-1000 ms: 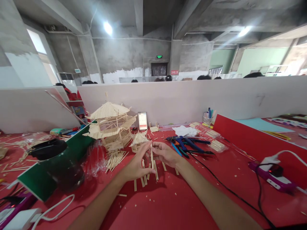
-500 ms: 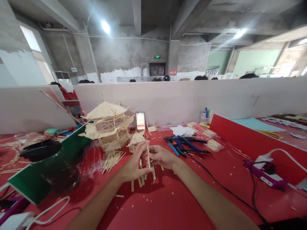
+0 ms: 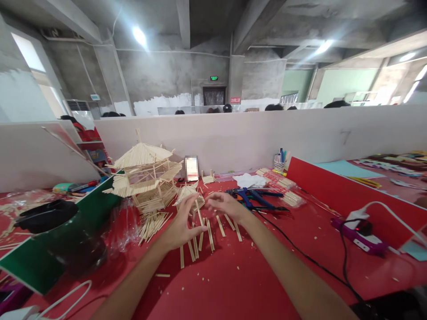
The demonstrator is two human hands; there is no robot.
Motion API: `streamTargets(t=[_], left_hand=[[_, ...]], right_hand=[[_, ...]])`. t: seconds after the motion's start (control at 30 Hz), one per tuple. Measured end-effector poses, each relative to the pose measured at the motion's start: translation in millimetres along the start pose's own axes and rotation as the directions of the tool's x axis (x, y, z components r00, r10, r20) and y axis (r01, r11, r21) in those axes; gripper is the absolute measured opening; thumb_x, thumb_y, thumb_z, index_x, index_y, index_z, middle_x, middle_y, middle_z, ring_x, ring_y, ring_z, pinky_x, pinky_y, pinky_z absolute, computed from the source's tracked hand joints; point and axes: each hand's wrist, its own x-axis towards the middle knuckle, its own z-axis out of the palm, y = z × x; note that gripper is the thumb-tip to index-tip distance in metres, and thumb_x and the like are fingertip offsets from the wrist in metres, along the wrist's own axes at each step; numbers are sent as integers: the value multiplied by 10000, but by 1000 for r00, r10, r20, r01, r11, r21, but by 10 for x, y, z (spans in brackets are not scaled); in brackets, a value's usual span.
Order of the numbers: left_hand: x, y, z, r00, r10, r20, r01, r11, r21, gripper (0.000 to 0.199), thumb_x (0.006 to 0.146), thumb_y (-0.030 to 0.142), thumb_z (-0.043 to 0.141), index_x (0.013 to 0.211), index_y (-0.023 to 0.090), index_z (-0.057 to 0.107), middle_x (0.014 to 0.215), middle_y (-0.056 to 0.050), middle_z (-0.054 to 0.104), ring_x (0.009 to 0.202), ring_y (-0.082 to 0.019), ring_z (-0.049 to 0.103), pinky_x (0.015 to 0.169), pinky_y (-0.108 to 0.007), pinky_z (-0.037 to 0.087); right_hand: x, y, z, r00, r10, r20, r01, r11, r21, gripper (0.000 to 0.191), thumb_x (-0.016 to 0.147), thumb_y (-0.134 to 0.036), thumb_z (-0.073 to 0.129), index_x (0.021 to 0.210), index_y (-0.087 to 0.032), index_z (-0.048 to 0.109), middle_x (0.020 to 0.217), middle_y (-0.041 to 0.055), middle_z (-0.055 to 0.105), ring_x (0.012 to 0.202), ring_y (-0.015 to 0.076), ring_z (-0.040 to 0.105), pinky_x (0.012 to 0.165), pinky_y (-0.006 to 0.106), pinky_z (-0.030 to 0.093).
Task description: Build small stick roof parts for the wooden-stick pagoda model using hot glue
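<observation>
My left hand [image 3: 180, 229] is closed on a thin wooden stick [image 3: 199, 212], which stands nearly upright between the fingertips and the thumb. My right hand [image 3: 230, 207] hovers just to the right, fingers loosely bent and apart, holding nothing that I can see. Beneath both hands, several more sticks [image 3: 220, 226] lie in rows on the red tabletop [image 3: 213, 289]. Right behind my left hand is a small stick-built model with a pitched roof [image 3: 187, 192], partly hidden by the fingers. A larger tiered pavilion model [image 3: 143, 178] made of sticks stands further left.
A loose pile of sticks [image 3: 153, 226] lies by the pavilion. Blue-handled pliers and a glue gun [image 3: 256, 198] sit to the right, with a black cable [image 3: 300, 251] trailing forward. A dark pot-like container [image 3: 66, 240] stands left; a red divider [image 3: 350, 198] borders the right.
My right hand has come off the stick and drawn slightly right, its fingers loosening. My left hand keeps the stick, now tilted more. The whole view has shifted a little.
</observation>
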Motion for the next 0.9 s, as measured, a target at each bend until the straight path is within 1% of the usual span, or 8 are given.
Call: streamTargets(t=[0.07, 0.13, 0.2, 0.37, 0.53, 0.7, 0.77, 0.9], left_hand=[[8, -23, -1, 999, -48, 20, 47, 999, 17, 872, 824, 477, 694, 1533, 298, 219, 1534, -141, 281, 1395, -355, 321, 1143, -529, 310], [10, -46, 12, 997, -72, 38, 71, 997, 21, 869, 827, 474, 691, 1534, 297, 219, 1538, -144, 272, 1384, -352, 333, 1137, -528, 316], [8, -65, 29, 996, -70, 51, 70, 997, 14, 880, 824, 482, 691, 1539, 294, 213, 1537, -147, 277, 1376, -350, 339, 1136, -525, 314], [4, -94, 29, 997, -50, 66, 52, 998, -19, 882, 814, 554, 673, 1539, 283, 249, 1513, -149, 318, 1332, -344, 379, 1118, -504, 334], [2, -101, -22, 997, -62, 55, 67, 993, -98, 830, 823, 634, 610, 1520, 299, 309, 1479, -134, 351, 997, -244, 545, 1001, -458, 443], [-20, -92, -50, 995, -104, 2, 100, 954, -284, 757, 843, 623, 596, 1496, 310, 375, 1454, -111, 393, 1085, -263, 510, 993, -412, 428], [-24, -92, -56, 991, -136, -2, 124, 909, -397, 765, 830, 580, 648, 1494, 318, 375, 1374, -102, 474, 1091, -258, 513, 1003, -403, 408], [8, -113, -76, 990, -140, 18, 116, 739, -664, 870, 794, 469, 745, 1523, 288, 306, 1021, -58, 617, 903, -199, 561, 879, -349, 437]], right_hand=[[7, -23, -233, 971, -71, -228, -34, 905, -425, 163, 880, -292, 602, 978, -162, 608, 1011, 76, 670, 917, 177, 648, 829, 301, 492], [-25, -32, -469, 918, -77, -388, -266, 607, -749, 183, 908, -248, 558, 1068, -161, 578, 1107, 111, 651, 1010, 204, 638, 879, 311, 462], [-78, -19, -659, 867, -18, -499, -459, 366, -810, 263, 923, -259, 527, 1160, -144, 541, 1219, 189, 596, 1051, 274, 638, 866, 367, 462], [-138, 86, -843, 838, 84, -539, -540, 265, -799, 282, 890, -175, 505, 1161, -114, 553, 1154, 235, 639, 1079, 348, 639, 830, 403, 464], [-104, 123, -820, 830, 109, -547, -556, 250, -793, 285, 880, -171, 483, 1155, -134, 548, 1127, 221, 670, 1090, 346, 643, 813, 402, 472], [-105, 50, -815, 816, 31, -578, -563, 275, -780, 293, 886, -173, 435, 1172, -138, 489, 1071, 209, 674, 1060, 336, 646, 800, 395, 469], [-82, 43, -843, 811, -62, -582, -523, 370, -768, 278, 893, -192, 431, 1164, -144, 464, 1022, 182, 672, 1006, 314, 653, 800, 389, 466], [17, 88, -902, 770, -242, -590, -221, 766, -604, 349, 842, -286, 500, 1159, -170, 412, 977, 96, 643, 878, 233, 638, 780, 342, 483]])
